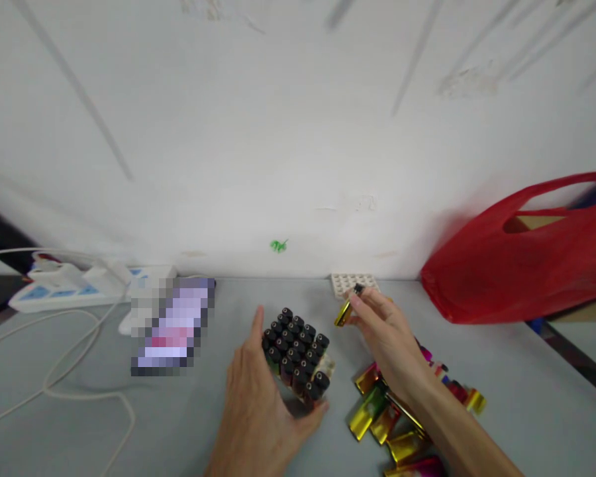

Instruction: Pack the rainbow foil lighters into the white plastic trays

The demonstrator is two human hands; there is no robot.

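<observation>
My left hand [265, 397] is wrapped around the left and near sides of a rack [328, 366] packed with small black-topped tubes [295, 351]. Its index finger points away along the left side and its thumb lies at the front corner. A pale corner of the rack shows at the right, while the tubes hide most of it. To the right and slightly above, my right hand [382, 324] pinches a shiny gold tube [345, 313] with a dark end, held tilted. Beneath my right forearm lies a loose pile of shiny gold, green, red and pink tubes [367, 412].
Against the wall sits a white tray [340, 285] with rows of holes. On the left are a blurred-out phone [176, 324], a power strip [94, 286] with plugs, and white cables [92, 395]. A red bag [526, 265] stands at the right by the table's edge.
</observation>
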